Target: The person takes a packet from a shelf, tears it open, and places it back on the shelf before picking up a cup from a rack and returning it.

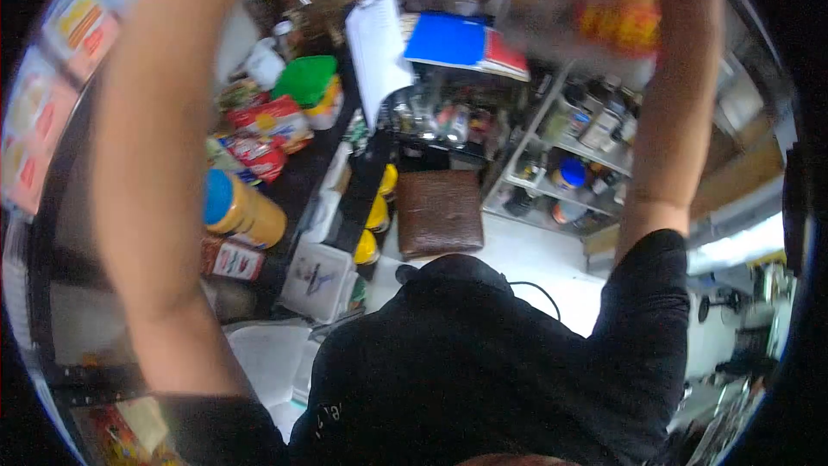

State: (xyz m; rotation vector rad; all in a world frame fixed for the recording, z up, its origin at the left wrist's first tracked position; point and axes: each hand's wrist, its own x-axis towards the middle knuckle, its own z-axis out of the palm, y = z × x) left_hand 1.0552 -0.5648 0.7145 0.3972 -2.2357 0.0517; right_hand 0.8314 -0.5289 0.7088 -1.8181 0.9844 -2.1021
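Both my arms are raised, and the forearms run out through the top edge of the view. My left forearm point(155, 147) is blurred on the left side, and the left hand lies outside the picture. On the right, my right forearm point(677, 121) reaches upward, with that hand also out of sight. Close to the right forearm is a blurred red and yellow packet point(625, 13), apparently inside or behind clear plastic. Whether a hand holds it cannot be seen.
A dark counter at left carries a green-lidded tub point(306, 78), red packets point(259, 151) and a blue-lidded jar point(250, 211). A clipboard point(378, 56) and blue folder point(446, 39) lie ahead. A brown stool point(440, 211) stands below, beside a shelf rack point(552, 134) of jars.
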